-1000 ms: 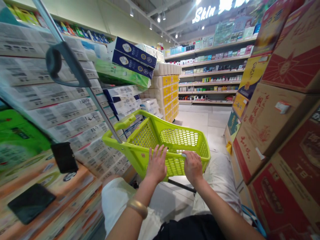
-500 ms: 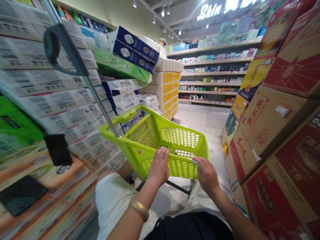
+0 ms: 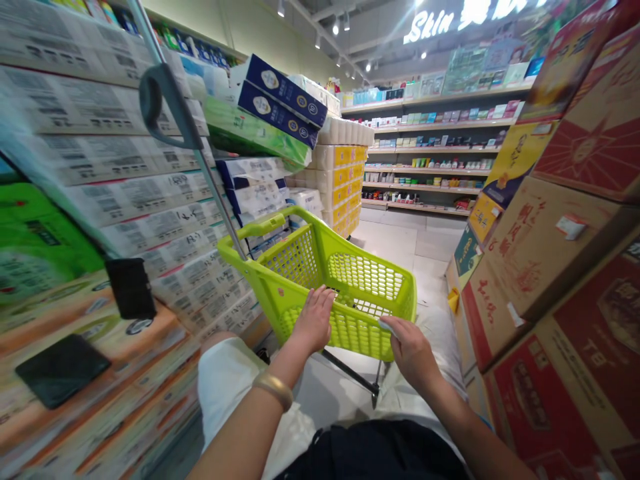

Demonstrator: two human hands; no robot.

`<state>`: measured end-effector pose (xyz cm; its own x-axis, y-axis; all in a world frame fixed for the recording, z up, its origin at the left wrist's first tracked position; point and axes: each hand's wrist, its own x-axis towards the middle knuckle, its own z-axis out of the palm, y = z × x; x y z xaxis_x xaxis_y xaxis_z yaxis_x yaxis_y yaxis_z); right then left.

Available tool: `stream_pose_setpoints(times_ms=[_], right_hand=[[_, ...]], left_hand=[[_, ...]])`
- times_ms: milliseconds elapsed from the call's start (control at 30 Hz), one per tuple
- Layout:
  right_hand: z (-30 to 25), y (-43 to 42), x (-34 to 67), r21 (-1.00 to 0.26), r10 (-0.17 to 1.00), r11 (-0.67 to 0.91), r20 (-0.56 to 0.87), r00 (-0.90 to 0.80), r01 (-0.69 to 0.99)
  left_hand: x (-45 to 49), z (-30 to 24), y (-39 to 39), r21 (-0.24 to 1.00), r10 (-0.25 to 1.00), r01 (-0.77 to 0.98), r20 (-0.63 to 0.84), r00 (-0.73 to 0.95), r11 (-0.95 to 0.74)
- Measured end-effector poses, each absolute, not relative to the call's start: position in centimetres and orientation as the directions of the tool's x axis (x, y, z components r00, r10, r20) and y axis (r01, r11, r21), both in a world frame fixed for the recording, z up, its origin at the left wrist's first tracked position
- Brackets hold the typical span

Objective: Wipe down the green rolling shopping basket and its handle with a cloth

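A lime-green plastic trolley basket [image 3: 280, 291] with perforated walls stands tilted in front of my knees, its long grey metal pull handle [image 3: 173, 110] rising to the upper left. My left hand [image 3: 315, 321] lies over the near rim, fingers stretched out and close together; its thumb is hidden. Further right along the same rim, my right hand [image 3: 411, 350] is closed on a small white cloth [image 3: 385, 321], pressed against the edge. Only a corner of the cloth shows. The basket floor [image 3: 373, 307] is partly visible through the opening.
Stacked tissue packs [image 3: 125, 157] rise on the left. A phone-like dark slab [image 3: 63, 370] and a black upright object [image 3: 130, 288] rest on orange packs. Cardboard cartons [image 3: 565, 247] line the right. Beyond the tiled floor [image 3: 430, 250] stand shelves of cosmetics [image 3: 425, 143].
My right hand with the cloth has shifted slightly left along the rim. The left hand stays on the rim. The view has turned a little, so the surroundings sit further right.
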<state>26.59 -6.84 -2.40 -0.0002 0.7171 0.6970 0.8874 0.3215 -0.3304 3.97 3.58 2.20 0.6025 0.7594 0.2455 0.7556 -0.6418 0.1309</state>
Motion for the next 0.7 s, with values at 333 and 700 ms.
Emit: stream_pose_setpoints(times_ms=[333,700], right_hand=[[-2.5,-6.9,21.3,-0.279,0.736,0.392,0.667,-0.116,0.877],[-0.1,-4.4,15.0,-0.282,0.791,0.464,0.559,-0.25,0.84]], left_hand=[[1.6,1.9,6.3,0.091,0.778,0.794,0.295,0.554,-0.601],[-0.4,2.4,7.9,0.066,0.825,0.841,0.246,0.508,-0.538]])
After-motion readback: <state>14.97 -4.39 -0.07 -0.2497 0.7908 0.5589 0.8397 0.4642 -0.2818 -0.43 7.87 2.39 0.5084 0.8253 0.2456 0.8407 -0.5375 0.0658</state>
